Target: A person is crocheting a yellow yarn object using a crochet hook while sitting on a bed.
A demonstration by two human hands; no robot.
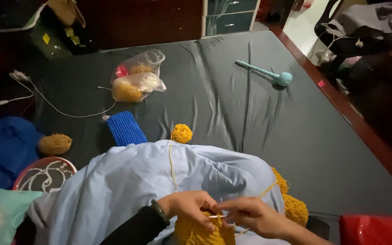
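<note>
Left hand (189,206): fingers closed on mustard crochet piece (198,231).
Right hand (250,215): fingers pinch crochet hook (218,216) just above that piece.
Yarn ball (182,133): beyond the piece, on the bed (259,122).

The yellow crochet piece (200,232) ran off the bottom edge, and the hook between the fingers (214,217) was too small to make out.

Dim room, grey-sheeted bed (232,104), wooden drawers (159,22)
</note>
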